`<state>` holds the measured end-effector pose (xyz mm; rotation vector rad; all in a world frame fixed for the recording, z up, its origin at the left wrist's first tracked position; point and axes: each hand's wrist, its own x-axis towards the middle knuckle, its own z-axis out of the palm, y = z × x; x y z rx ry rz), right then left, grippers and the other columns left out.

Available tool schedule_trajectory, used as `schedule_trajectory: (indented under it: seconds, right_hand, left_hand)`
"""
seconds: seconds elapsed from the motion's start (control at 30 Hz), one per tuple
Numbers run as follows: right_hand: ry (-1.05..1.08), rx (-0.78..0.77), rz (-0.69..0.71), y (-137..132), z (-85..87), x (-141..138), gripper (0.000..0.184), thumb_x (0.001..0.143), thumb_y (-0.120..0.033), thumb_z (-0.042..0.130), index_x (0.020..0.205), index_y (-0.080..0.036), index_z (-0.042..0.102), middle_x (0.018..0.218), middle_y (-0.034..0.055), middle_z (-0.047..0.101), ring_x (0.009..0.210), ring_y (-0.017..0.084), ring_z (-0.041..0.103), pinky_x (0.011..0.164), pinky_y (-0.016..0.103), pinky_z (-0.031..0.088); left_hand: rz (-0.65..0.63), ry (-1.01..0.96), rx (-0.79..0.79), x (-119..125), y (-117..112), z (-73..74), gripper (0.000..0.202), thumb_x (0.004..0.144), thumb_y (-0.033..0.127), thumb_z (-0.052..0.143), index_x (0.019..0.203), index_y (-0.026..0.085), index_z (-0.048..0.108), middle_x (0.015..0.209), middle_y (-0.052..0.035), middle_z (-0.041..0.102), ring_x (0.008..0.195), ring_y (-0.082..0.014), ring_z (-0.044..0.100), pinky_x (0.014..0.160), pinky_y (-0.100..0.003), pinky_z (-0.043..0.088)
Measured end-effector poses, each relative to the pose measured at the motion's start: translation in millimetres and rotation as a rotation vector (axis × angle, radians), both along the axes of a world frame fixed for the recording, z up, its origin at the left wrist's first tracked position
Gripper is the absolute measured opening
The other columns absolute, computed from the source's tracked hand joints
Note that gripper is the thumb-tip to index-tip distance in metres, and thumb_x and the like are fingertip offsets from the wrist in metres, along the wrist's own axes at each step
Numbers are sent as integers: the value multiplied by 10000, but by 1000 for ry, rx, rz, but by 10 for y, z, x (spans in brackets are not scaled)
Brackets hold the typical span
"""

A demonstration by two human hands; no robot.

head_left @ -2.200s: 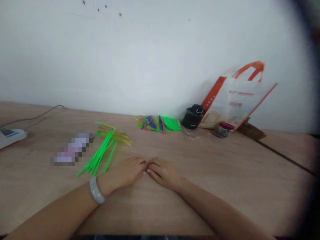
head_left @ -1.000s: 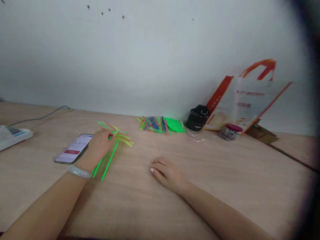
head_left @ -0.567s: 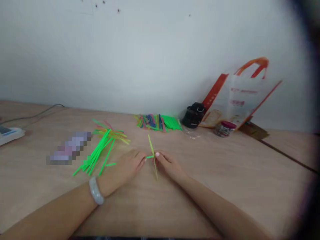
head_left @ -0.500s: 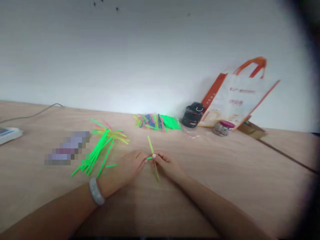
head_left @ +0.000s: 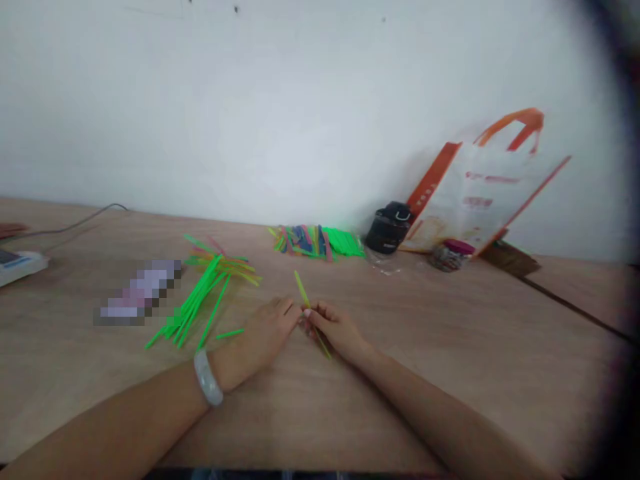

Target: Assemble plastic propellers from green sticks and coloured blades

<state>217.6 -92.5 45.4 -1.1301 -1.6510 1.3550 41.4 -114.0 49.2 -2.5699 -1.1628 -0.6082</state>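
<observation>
My left hand (head_left: 265, 333) and my right hand (head_left: 334, 328) meet at the middle of the wooden table (head_left: 450, 347), fingertips pinched together. Between them they hold a yellow-green paper strip (head_left: 303, 293) that slants up and back from the fingers and pokes out below the right hand. A pale bangle (head_left: 208, 379) sits on my left wrist. A loose heap of bright green and yellow strips (head_left: 205, 293) lies just left of my left hand, with one short green piece (head_left: 229, 333) beside it.
A second bundle of mixed-colour strips (head_left: 317, 241) lies by the wall. Beside it stand a black jar (head_left: 389, 229), a small jar with a pink lid (head_left: 448, 255) and an orange-and-white bag (head_left: 480, 193). A blurred phone (head_left: 137, 300) and a white device (head_left: 17, 265) lie left.
My left hand reached to the green heap, then came back to the middle with a strip. Both hands now pinch it closer together, and the green stub between them is no longer visible.
</observation>
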Motion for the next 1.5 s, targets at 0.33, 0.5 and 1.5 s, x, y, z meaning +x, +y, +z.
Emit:
schedule_trajectory:
  seconds: [0.33, 0.5, 1.5]
  right_hand:
    - [-83, 84, -2, -43, 61, -32, 222, 804, -394, 516, 730, -187, 543, 554, -50, 458, 475, 75, 394, 454, 199, 306]
    - [-70, 96, -56, 58, 6, 45, 263, 812, -437, 492, 782, -184, 558, 582, -39, 499, 485, 92, 441, 476, 217, 351]
    - [-1109, 778, -310, 570, -104, 464, 279, 902, -191, 416, 881, -162, 692, 861, 101, 608, 846, 202, 533, 756, 300, 398]
  left_hand:
    - [0, 14, -70, 17, -42, 54, 222, 895, 64, 349, 960, 143, 546, 908, -64, 596, 826, -180, 571, 764, -322, 492]
    - [21, -44, -112, -33, 41, -39, 225, 916, 123, 357, 966, 144, 575, 912, -74, 615, 837, -191, 588, 775, -344, 492]
    - [-38, -94, -254, -177, 236, -84, 312, 857, 48, 383, 1014, 164, 627, 924, -61, 618, 871, -164, 570, 822, -321, 493]
